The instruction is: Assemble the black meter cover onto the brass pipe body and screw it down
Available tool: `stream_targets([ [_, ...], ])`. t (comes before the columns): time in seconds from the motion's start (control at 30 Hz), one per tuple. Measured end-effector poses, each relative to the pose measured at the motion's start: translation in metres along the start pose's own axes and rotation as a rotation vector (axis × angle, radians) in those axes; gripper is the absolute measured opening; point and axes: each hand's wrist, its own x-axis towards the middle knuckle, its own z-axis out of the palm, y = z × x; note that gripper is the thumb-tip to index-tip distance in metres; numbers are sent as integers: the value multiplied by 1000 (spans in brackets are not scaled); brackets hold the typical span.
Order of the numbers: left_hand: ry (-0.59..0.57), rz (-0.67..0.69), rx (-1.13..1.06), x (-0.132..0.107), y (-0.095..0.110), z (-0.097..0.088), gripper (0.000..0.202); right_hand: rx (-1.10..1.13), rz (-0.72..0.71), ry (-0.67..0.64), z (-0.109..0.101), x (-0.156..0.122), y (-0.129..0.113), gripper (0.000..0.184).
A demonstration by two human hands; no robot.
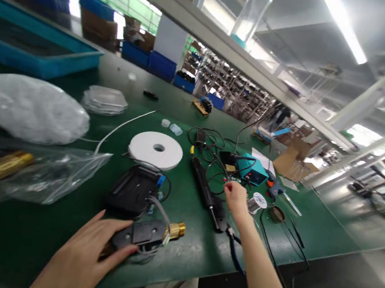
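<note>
Several left-hand fingers point(118, 249) against black brass-ended housing point(137, 233)

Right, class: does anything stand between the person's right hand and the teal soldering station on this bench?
Yes: thin black cables cross the green bench top between the right hand and the teal soldering station, directly in front of the station.

On the bench point(187, 257), a disc point(156, 150) lies behind the left hand point(83, 254), a spool point(256, 204) right of the right hand point(237, 199).
</note>
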Motion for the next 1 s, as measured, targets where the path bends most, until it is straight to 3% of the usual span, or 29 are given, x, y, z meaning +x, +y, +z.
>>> stream_targets([
  [0.07,-78,-28,24,2,11,-10,40,16,-10,34,-6,-6,-4,22],
  [0.13,-166,-66,56,3,18,-19,46,70,-79,21,-7,-20,-24,29],
  [0.23,-246,-123,126,1,22,-32,67,206,-303,-160,-4,-53,-72,26],
  [0.33,-275,-143,208,-1,23,-40,49,274,-645,-388,4,-85,-116,35],
  [0.4,-296,-127,241,-2,22,-43,29,233,-752,-445,12,-95,-135,51],
  [0.47,-308,-107,251,-1,21,-44,18,179,-750,-459,19,-97,-143,52],
  [0.57,-309,-91,254,0,20,-44,16,142,-731,-465,24,-93,-146,41],
  [0.7,-307,-68,250,1,19,-43,14,131,-713,-447,21,-93,-148,39],
  [0.83,-204,-89,207,-8,22,-45,18,114,-751,-484,18,-93,-152,37],
  [0.93,71,-154,158,-33,29,-49,29,139,-736,-483,18,-90,-152,35],
  [1.0,196,-283,35,-53,36,-49,11,197,-666,-452,18,-89,-150,35],
])
